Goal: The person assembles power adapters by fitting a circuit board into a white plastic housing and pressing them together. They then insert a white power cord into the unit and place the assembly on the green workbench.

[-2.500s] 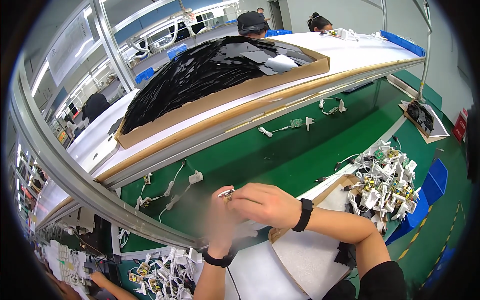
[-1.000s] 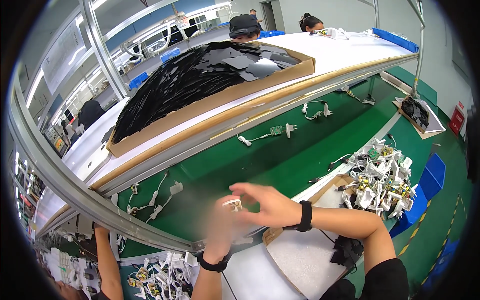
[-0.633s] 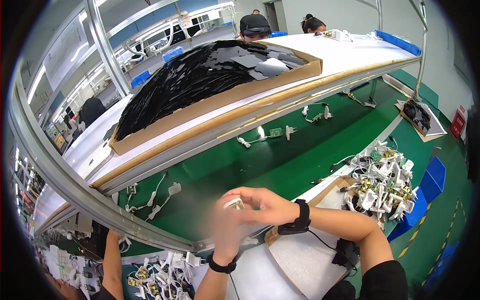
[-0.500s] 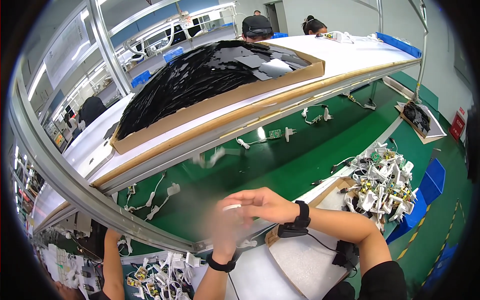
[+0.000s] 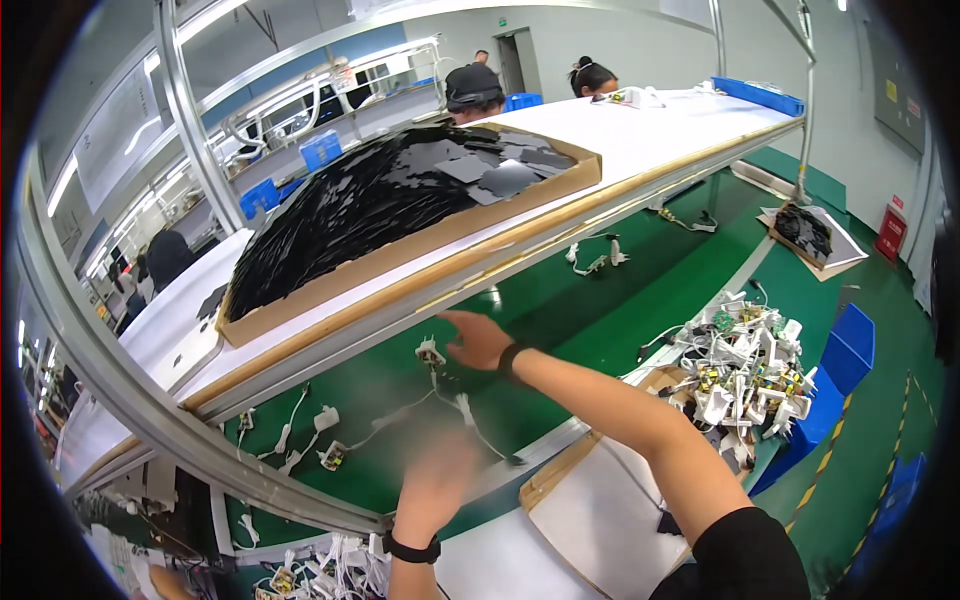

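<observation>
My right hand (image 5: 482, 342) reaches out over the green work surface (image 5: 560, 330), its fingers apart and nothing visible in them. Just left of its fingertips is a white plug adapter (image 5: 430, 352) with a cable trailing toward me; a small gap separates hand and adapter. My left hand (image 5: 440, 472) is nearer to me, above the front edge of the green surface. Motion blur smears its fingers, so I cannot see what they hold. Left of it, a small circuit board (image 5: 333, 457) with a white cable lies on the green surface, near another white plug (image 5: 326, 418).
A raised white shelf (image 5: 640, 135) carries a cardboard tray (image 5: 400, 250) of black sheets. At right is a heap of white adapters and boards (image 5: 740, 370) beside a blue bin (image 5: 845, 345). Another adapter heap (image 5: 330, 570) lies lower left. A metal post (image 5: 110, 370) curves past on the left.
My hands were together around a small white piece; now they are apart. The right hand has moved away from me toward the shelf. The view has shifted slightly.
</observation>
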A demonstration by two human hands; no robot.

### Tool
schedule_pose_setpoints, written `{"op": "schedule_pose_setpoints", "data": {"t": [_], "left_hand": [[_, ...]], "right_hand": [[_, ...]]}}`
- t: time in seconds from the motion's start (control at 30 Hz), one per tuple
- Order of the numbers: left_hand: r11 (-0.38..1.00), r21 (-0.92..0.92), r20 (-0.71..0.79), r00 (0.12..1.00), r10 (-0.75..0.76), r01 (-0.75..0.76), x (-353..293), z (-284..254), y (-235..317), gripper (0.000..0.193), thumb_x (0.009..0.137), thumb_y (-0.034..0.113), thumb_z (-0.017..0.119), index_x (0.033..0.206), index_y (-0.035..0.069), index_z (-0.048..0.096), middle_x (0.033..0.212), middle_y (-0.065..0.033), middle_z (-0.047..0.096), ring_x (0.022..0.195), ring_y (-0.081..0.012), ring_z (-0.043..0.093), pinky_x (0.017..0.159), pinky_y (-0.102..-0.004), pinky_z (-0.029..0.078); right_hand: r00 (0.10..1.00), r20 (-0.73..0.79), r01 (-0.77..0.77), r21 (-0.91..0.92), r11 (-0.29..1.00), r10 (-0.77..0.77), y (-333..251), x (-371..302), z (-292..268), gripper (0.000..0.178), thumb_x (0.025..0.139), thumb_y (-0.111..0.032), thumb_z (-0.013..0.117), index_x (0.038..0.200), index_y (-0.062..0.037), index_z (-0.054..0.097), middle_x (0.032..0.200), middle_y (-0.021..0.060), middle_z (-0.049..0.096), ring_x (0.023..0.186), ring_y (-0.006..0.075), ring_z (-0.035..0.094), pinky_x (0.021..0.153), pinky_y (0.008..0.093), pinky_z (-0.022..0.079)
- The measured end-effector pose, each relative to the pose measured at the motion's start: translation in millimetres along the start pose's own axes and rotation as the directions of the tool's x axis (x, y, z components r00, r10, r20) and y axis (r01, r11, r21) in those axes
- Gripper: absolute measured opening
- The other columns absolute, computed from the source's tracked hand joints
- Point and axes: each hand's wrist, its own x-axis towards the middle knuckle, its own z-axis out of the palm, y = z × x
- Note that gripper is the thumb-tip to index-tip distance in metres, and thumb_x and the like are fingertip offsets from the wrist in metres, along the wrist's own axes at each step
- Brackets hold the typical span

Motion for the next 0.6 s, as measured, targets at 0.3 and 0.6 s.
{"op": "schedule_pose_setpoints", "data": {"t": [0.3,0.6], "left_hand": [[0.997,0.001,0.097,0.993,-0.073,0.074,1,-11,23,0.035,0.099,0.019,0.068,0.125,-0.003,0.061,0.099,-0.0114,0.076,0.085,-0.0175,0.072,0.074,-0.0286,0.056],[0.990,-0.033,0.209,0.970,-0.127,0.137,21,1,25,0.037,0.099,0.019,0.068,0.128,-0.002,0.059,0.103,-0.0112,0.076,0.088,-0.0199,0.074,0.076,-0.0311,0.057]], "right_hand": [[0.847,-0.338,-0.517,-0.700,0.492,0.411,174,-24,-114,0.050,0.090,-0.020,0.066,0.137,-0.0111,0.051,0.137,0.0157,0.057,0.118,0.0354,0.065,0.090,0.0506,0.057],[0.898,-0.272,-0.363,-0.903,0.232,0.346,218,-17,-150,0.030,0.097,-0.019,0.054,0.120,-0.0129,0.072,0.121,0.0103,0.069,0.121,0.0288,0.063,0.091,0.0449,0.055]]}}
